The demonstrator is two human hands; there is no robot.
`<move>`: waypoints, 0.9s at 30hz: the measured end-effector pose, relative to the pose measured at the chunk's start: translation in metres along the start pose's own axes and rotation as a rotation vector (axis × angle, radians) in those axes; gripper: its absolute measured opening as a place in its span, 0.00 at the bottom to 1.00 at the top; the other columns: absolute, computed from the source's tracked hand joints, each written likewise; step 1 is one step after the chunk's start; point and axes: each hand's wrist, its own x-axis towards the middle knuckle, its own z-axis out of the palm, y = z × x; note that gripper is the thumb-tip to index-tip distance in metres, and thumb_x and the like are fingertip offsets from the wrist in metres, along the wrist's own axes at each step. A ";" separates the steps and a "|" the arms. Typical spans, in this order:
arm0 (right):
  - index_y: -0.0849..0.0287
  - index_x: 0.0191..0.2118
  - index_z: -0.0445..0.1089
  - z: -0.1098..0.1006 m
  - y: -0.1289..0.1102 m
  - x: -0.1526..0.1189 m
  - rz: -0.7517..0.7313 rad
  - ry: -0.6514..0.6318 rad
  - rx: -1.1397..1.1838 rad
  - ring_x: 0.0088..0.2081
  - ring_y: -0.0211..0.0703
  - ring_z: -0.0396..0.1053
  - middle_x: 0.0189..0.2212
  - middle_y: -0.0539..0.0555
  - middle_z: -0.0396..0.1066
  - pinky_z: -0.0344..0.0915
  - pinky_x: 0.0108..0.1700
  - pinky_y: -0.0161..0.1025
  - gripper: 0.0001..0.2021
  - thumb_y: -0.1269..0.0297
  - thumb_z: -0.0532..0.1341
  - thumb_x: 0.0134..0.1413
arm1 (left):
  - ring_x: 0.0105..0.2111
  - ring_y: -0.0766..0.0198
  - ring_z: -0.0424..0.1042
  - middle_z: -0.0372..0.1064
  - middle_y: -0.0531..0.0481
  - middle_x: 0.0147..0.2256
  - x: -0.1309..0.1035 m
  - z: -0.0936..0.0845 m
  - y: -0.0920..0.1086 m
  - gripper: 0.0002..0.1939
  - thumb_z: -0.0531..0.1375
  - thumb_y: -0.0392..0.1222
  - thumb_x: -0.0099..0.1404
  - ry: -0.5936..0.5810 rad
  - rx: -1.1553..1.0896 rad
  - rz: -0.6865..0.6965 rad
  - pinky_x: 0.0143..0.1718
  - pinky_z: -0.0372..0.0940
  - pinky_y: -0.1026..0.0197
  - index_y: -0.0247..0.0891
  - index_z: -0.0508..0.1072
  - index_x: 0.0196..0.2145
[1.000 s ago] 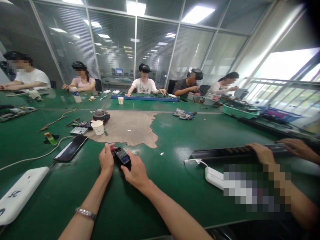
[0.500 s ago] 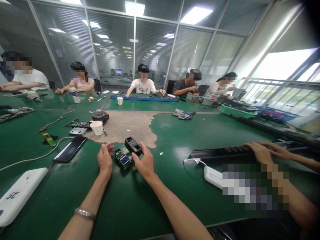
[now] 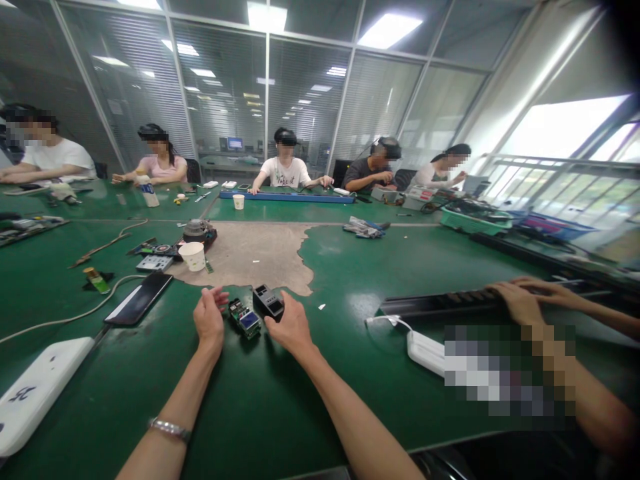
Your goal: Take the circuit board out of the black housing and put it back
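Observation:
A small green circuit board [image 3: 245,319] with a blue screen lies on the green table between my hands. Just right of it is a dark grey plastic housing [image 3: 268,303] with cut-outs, tilted, its right end held between the thumb and fingers of my right hand [image 3: 291,324]. My left hand [image 3: 210,317] rests on its side left of the board, fingers apart and curved, with nothing in it.
A phone [image 3: 140,300], a white power bank [image 3: 45,393] and a paper cup [image 3: 193,256] stand at the left. On the right another person's hands [image 3: 520,297] touch a long black part [image 3: 440,307]. Several people sit across the table.
My right hand has moved slightly down and right with the housing, which now sits lower, close to the tabletop. My left hand has stayed almost in place.

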 end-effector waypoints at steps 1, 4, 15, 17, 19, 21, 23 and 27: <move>0.63 0.59 0.62 0.000 0.000 0.000 0.009 0.009 0.013 0.51 0.58 0.68 0.50 0.63 0.70 0.63 0.54 0.51 0.32 0.62 0.65 0.45 | 0.31 0.59 0.75 0.76 0.41 0.35 0.000 0.000 0.000 0.35 0.44 0.66 0.65 0.000 -0.003 0.000 0.29 0.65 0.60 0.33 0.76 0.43; 0.61 0.58 0.62 -0.003 -0.005 0.001 0.015 0.064 0.113 0.49 0.55 0.70 0.47 0.61 0.72 0.65 0.53 0.51 0.29 0.61 0.63 0.50 | 0.32 0.58 0.75 0.76 0.41 0.35 -0.001 0.000 0.001 0.34 0.45 0.66 0.65 0.012 -0.012 -0.012 0.30 0.66 0.60 0.33 0.76 0.43; 0.59 0.61 0.61 0.004 -0.036 -0.019 -0.213 0.098 0.292 0.46 0.53 0.70 0.47 0.60 0.71 0.68 0.50 0.49 0.31 0.54 0.65 0.53 | 0.37 0.54 0.76 0.77 0.39 0.36 0.000 0.001 0.001 0.35 0.43 0.65 0.66 0.008 0.013 0.008 0.36 0.67 0.54 0.33 0.76 0.42; 0.59 0.60 0.61 0.007 -0.036 -0.021 -0.222 0.077 0.268 0.46 0.53 0.70 0.47 0.60 0.71 0.68 0.49 0.49 0.31 0.55 0.65 0.53 | 0.36 0.53 0.76 0.77 0.39 0.35 0.000 0.001 0.001 0.35 0.43 0.65 0.65 0.000 0.017 0.006 0.36 0.67 0.53 0.33 0.76 0.42; 0.60 0.61 0.61 0.008 -0.036 -0.022 -0.226 0.066 0.249 0.46 0.53 0.69 0.47 0.61 0.71 0.67 0.50 0.50 0.32 0.55 0.66 0.53 | 0.36 0.53 0.76 0.77 0.39 0.35 -0.001 0.001 0.001 0.35 0.43 0.65 0.65 0.003 0.023 0.009 0.37 0.67 0.53 0.33 0.76 0.42; 0.61 0.61 0.60 0.009 -0.036 -0.023 -0.242 0.056 0.235 0.47 0.54 0.68 0.48 0.61 0.71 0.66 0.51 0.50 0.32 0.55 0.66 0.53 | 0.36 0.53 0.76 0.77 0.39 0.35 -0.001 0.001 0.001 0.35 0.43 0.66 0.65 0.009 0.034 0.013 0.37 0.67 0.53 0.33 0.77 0.42; 0.61 0.60 0.60 0.008 -0.037 -0.024 -0.274 0.051 0.225 0.47 0.54 0.68 0.47 0.61 0.71 0.66 0.51 0.50 0.31 0.54 0.65 0.54 | 0.35 0.53 0.76 0.77 0.40 0.35 -0.001 0.001 0.000 0.35 0.43 0.66 0.65 0.016 0.044 0.015 0.37 0.67 0.53 0.34 0.77 0.41; 0.61 0.59 0.62 0.009 -0.038 -0.026 -0.319 0.032 0.209 0.47 0.53 0.68 0.47 0.61 0.72 0.65 0.52 0.49 0.28 0.55 0.64 0.55 | 0.33 0.55 0.75 0.77 0.40 0.35 -0.001 0.001 0.001 0.35 0.44 0.66 0.65 0.022 0.049 0.012 0.36 0.68 0.54 0.33 0.77 0.40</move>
